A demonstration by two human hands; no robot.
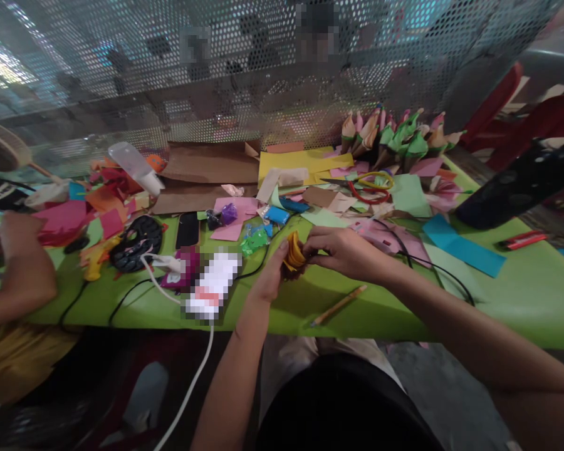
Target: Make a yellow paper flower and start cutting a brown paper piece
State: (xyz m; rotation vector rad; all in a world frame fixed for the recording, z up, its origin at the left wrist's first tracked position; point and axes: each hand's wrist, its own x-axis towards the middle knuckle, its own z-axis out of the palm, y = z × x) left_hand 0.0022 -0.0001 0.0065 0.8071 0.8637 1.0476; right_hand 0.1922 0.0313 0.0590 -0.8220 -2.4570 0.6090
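Held the yellow paper (293, 252) above the table (536, 310), gripped along its left side by the left hand (272, 275), pinched at its right edge by narrowed fingers of the right hand (342, 249). Had a stick (341, 304) lying just below, a phone (216, 282) to the left (screen lit), and, farther back, scissors (369, 195) near paper cones (408, 145).

green tabletop (536, 307) | wooden stick (341, 304): near edge | blue paper strip (463, 244): right | yellow glue gun (95, 263): left
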